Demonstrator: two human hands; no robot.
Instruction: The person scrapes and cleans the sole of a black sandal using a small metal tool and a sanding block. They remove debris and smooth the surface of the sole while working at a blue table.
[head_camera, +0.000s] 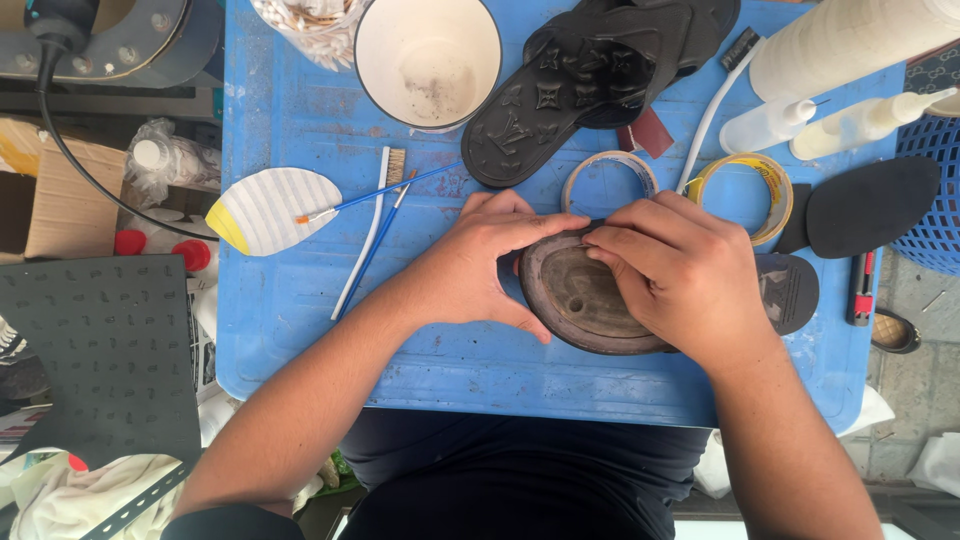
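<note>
Head view, looking straight down on a blue tabletop (300, 320). Far left: a white-and-yellow insole piece (268, 210), then a blue-handled paintbrush (375, 194) and a white-handled brush (365, 240) lying crossed. Centre: left hand (480, 260) and right hand (680, 275) brought together, fingertips meeting at the upper rim of a worn dark sole (585, 305) that lies flat on the tabletop near its front edge. Both hands are clamped on that sole, left thumb hooked under its near edge, right fingers pressing across its top. Step in hand looks like pressing or working the rim at that top edge; the next move would call for steady pressure along the edge without letting the sole slide. Behind: white cup (428, 60), black sandal (570, 95), two tape rolls (740, 195). Right: black sole blank (870, 205).
</note>
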